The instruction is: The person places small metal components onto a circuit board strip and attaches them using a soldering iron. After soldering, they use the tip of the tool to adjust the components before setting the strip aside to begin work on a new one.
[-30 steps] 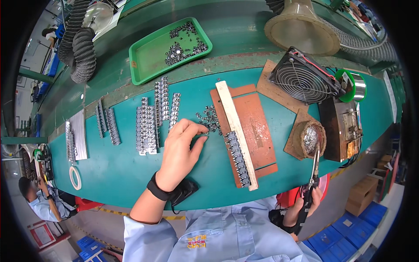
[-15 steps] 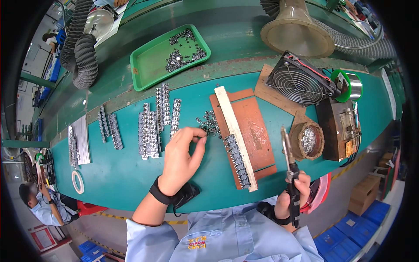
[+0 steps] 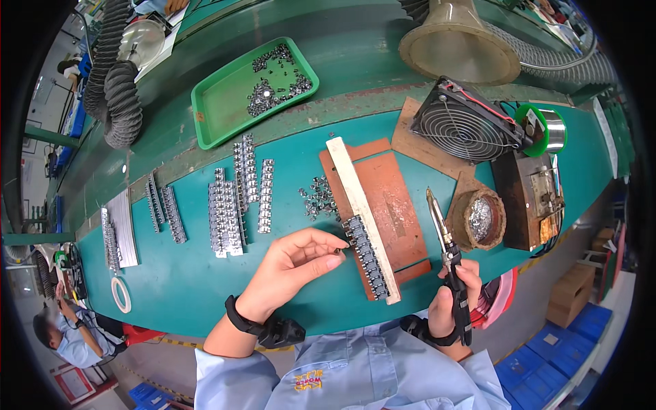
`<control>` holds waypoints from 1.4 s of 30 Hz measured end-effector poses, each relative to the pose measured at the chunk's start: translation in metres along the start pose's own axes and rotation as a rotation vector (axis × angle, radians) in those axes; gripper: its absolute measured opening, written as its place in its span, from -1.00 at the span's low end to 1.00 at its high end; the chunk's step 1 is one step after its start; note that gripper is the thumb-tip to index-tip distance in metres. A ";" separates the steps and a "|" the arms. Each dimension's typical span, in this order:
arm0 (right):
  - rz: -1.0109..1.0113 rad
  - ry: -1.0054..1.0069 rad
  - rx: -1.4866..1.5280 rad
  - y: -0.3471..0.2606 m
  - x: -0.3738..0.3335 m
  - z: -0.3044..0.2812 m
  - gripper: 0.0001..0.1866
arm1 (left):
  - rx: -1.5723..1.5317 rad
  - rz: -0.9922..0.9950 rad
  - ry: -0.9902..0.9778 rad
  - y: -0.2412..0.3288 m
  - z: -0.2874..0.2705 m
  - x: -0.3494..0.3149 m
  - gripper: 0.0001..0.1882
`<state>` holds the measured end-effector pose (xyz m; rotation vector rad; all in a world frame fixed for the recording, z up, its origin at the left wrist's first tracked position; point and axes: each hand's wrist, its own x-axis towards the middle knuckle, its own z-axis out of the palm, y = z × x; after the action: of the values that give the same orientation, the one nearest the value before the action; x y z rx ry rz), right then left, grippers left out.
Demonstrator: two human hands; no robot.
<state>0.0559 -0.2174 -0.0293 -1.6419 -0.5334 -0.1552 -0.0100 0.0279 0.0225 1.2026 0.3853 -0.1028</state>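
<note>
Between the thumb and forefinger of my left hand is a small dark electronic component. It is close to a row of dark components set along a pale strip. The strip lies across a reddish-brown board. Wrapped around a soldering iron, my right hand holds it with the tip pointing up and away, right of the board. A pile of loose small components lies just beyond my left hand.
A green tray with loose parts stands at the back. Several component strips lie left. On the right are a fan, a solder spool, a round pot of solder and a metal box. An extraction funnel hangs behind.
From the loose pile, my left hand has moved nearer and right to the strip, and a small component now shows in its fingers. The soldering iron has shifted slightly left, its tip tilting toward the board.
</note>
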 end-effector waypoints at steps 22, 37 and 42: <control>-0.026 -0.018 -0.004 0.004 -0.001 -0.004 -0.60 | -0.321 -0.292 0.060 -0.024 0.009 0.007 -0.87; 0.002 -0.084 -0.050 0.003 -0.002 -0.007 -0.59 | -0.365 -0.278 0.083 -0.025 0.015 0.008 -0.91; -0.051 -0.037 -0.021 0.005 0.001 -0.007 -0.61 | -0.349 -0.276 0.100 -0.024 0.016 0.008 -0.92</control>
<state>0.0605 -0.2238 -0.0327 -1.6547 -0.6041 -0.1685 -0.0059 0.0051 0.0031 0.8081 0.6287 -0.2051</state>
